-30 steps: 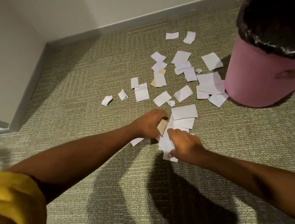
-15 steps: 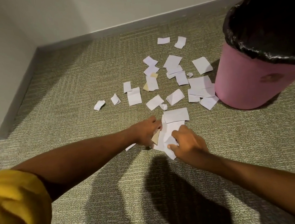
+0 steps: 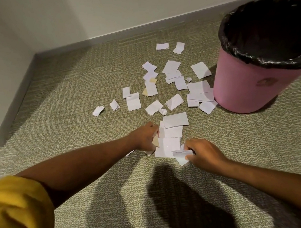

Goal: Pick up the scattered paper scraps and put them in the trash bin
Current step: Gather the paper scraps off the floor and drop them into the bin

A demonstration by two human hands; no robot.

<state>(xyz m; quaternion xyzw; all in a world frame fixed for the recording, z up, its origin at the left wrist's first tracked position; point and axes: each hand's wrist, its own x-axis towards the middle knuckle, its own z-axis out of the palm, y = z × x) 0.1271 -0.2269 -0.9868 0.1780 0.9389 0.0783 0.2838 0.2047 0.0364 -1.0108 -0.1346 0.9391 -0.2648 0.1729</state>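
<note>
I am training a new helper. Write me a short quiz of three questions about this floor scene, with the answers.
1. True or false: the pink trash bin lies on its side.
2. What does the right hand grip? A) white paper scraps B) a pen C) nothing
3. Fill in: the small scrap in the left hand is ___ in colour, unlike the white ones.
Key: 1 false, it stands upright on the carpet; 2 A; 3 tan.
</note>
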